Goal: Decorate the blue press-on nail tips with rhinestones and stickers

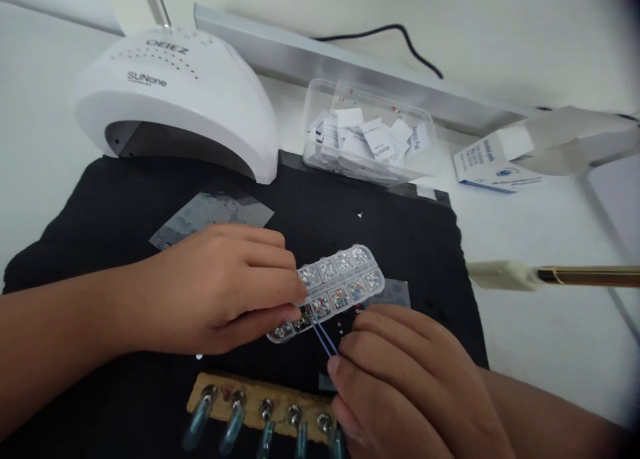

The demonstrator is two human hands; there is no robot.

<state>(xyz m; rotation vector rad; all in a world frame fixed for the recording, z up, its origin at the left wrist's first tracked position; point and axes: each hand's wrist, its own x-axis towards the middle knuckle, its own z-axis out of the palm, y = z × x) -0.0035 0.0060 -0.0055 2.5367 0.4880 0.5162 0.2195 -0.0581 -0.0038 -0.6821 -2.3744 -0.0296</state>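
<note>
My left hand is closed on the left end of a clear rhinestone case, its fingers over some of the compartments. Small sparkling stones of mixed colours fill the compartments. In my right hand is a pair of slim bluish tweezers, pinched between thumb and fingers. Their tips reach the near row of the case, at a compartment beside my left thumb; whether a stone is between them is too small to tell. Below stands a wooden strip bearing several teal false nails on metal holders.
A white nail lamp stands at the back left. Behind the black mat is a clear box of alcohol pads, with an opened carton to its right. A clear sheet lies left; a gold-and-white rod juts in right.
</note>
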